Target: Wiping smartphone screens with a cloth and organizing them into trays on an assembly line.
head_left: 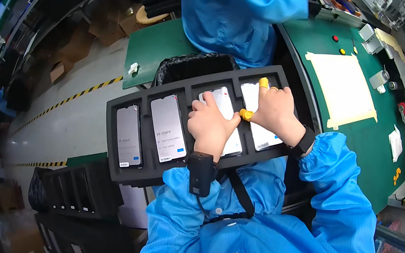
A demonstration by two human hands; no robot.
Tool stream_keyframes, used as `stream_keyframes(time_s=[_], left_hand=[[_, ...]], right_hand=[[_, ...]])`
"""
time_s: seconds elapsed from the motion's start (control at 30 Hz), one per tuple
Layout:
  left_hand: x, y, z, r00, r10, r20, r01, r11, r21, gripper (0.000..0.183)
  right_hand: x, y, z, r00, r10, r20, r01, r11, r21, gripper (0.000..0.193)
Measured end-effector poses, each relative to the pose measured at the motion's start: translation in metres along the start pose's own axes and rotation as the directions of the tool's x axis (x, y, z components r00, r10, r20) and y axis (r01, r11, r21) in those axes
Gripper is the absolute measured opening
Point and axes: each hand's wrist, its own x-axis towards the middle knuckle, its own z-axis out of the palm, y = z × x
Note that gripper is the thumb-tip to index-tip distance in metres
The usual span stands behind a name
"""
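A black foam tray point(151, 174) lies tilted across my front, with several smartphones in its slots. Their screens are lit pale grey and white. My left hand point(211, 129) is over the third phone point(224, 99) from the left, index finger stretched toward its screen, thumb spread, other fingers bent; it partly hides that phone. Above the rightmost phone point(263, 135) is my right hand point(277, 111), with yellow finger cots on the thumb and index finger. Its index finger reaches to the phone's upper part, and the thumb is held apart. Neither hand grasps a phone.
Past the tray stands a bin lined with a black bag point(196, 66), close to a co-worker in blue point(227, 12). A green workbench point(368, 159) at right bears a yellow-taped white sheet point(341, 88). More black trays point(77, 188) are stacked lower left.
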Motion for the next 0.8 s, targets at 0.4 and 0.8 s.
stream_keyframes(time_s=[0.4,0.8], left_hand=[[0.021,-0.008,-0.011,0.971,0.075,-0.228,-0.089,0.995,-0.053,0.064],[-0.037,0.028,0.013,0.623,0.679,-0.388,-0.772,0.615,-0.164,0.023]], right_hand=[[0.028,0.029,0.001,0.938,-0.076,-0.339,0.109,0.991,0.081,0.060],[0.074,0.083,0.001,0.991,-0.005,-0.137,0.097,0.731,0.675,0.022]])
